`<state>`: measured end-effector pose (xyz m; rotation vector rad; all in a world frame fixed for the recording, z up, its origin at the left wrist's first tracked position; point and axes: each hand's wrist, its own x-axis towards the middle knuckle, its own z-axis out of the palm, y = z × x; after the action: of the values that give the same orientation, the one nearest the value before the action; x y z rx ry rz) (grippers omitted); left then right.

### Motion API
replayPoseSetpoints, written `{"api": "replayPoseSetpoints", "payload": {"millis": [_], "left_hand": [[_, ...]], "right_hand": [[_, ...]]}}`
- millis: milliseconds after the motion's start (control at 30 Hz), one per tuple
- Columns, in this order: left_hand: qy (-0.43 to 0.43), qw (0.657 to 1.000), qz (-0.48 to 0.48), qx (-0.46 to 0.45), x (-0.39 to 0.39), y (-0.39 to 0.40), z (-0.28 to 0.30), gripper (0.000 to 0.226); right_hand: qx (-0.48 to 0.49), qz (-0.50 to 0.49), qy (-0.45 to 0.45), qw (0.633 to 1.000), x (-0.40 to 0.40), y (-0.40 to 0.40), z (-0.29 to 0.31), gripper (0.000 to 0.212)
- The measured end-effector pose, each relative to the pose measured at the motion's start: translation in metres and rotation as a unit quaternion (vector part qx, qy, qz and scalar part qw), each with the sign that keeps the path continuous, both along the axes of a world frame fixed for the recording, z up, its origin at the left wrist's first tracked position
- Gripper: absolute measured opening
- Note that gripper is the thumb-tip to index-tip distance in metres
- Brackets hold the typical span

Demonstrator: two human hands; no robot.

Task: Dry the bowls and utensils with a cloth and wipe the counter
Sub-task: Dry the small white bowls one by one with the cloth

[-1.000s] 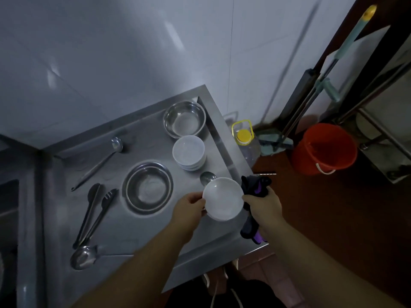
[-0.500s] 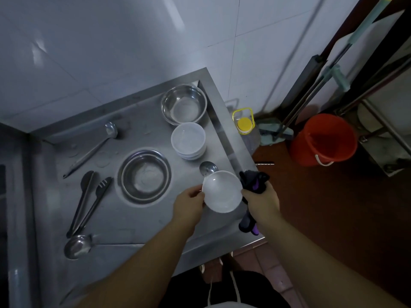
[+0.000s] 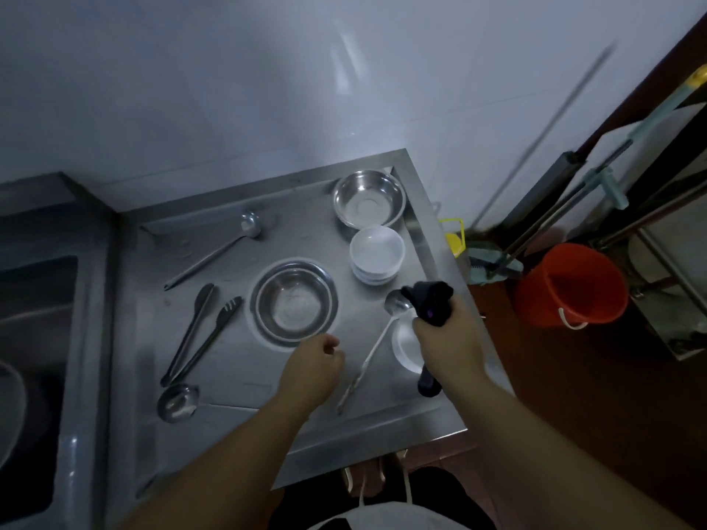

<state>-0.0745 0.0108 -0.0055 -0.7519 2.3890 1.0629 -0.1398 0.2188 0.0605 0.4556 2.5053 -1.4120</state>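
The cloth point(image 3: 428, 304) is a dark, crumpled fabric bunched in the person's right hand point(image 3: 445, 338), whose fingers are wrapped around it; one end sticks up above the fist and another hangs below the wrist. Under that hand a smooth white bowl point(image 3: 406, 346) rests on the steel counter point(image 3: 237, 361), near its right edge and partly hidden by the hand. Just left of it lies a long-handled metal ladle point(image 3: 373, 350), cup toward the wall. The left hand point(image 3: 313, 367) hovers over the counter with fingers curled and holds nothing.

Beyond, a stack of white bowls point(image 3: 377, 254) stands beside a shiny steel bowl point(image 3: 369, 198) in the far right corner (both hold nothing visible). A wider, shallow steel bowl point(image 3: 294, 302) sits at the counter's centre. To the left lie dark tongs point(image 3: 201, 332), a second ladle point(image 3: 214, 254) and a third ladle point(image 3: 178, 401) near the front edge.

On the floor to the right stand an orange plastic bucket point(image 3: 570, 285) and a yellow-capped bottle point(image 3: 454, 241). No legible writing is visible.
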Motion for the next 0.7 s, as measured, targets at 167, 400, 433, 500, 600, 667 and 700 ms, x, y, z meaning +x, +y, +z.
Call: {"api": "replayPoseSetpoints", "payload": {"millis": [167,400,433,500,600,667,700], "left_hand": [[-0.03,0.997,-0.039,-0.065,0.036,-0.057,-0.001,0.04],[-0.109,0.988,-0.052,-0.094,0.104,-0.117,-0.02,0.043],[-0.117,0.987,-0.053,-0.099,0.112,-0.123,-0.022,0.042],[-0.13,0.982,-0.069,-0.116,0.124,-0.131,-0.025,0.04],[-0.143,0.976,-0.097,-0.131,0.138,-0.137,-0.031,0.04],[-0.144,0.976,-0.102,-0.129,0.143,-0.139,-0.033,0.043],[-0.144,0.976,-0.102,-0.126,0.144,-0.139,-0.035,0.044]], "right_hand": [[0.002,0.132,-0.033,0.991,0.024,-0.078,-0.015,0.032],[0.094,0.294,-0.121,0.943,0.084,-0.158,-0.079,0.032],[0.116,0.309,-0.128,0.935,0.093,-0.166,-0.087,0.034],[0.147,0.329,-0.127,0.924,0.109,-0.175,-0.102,0.036],[0.196,0.361,-0.122,0.904,0.128,-0.179,-0.123,0.047],[0.225,0.401,-0.146,0.876,0.135,-0.178,-0.133,0.062],[0.231,0.417,-0.164,0.864,0.136,-0.177,-0.135,0.069]]}}
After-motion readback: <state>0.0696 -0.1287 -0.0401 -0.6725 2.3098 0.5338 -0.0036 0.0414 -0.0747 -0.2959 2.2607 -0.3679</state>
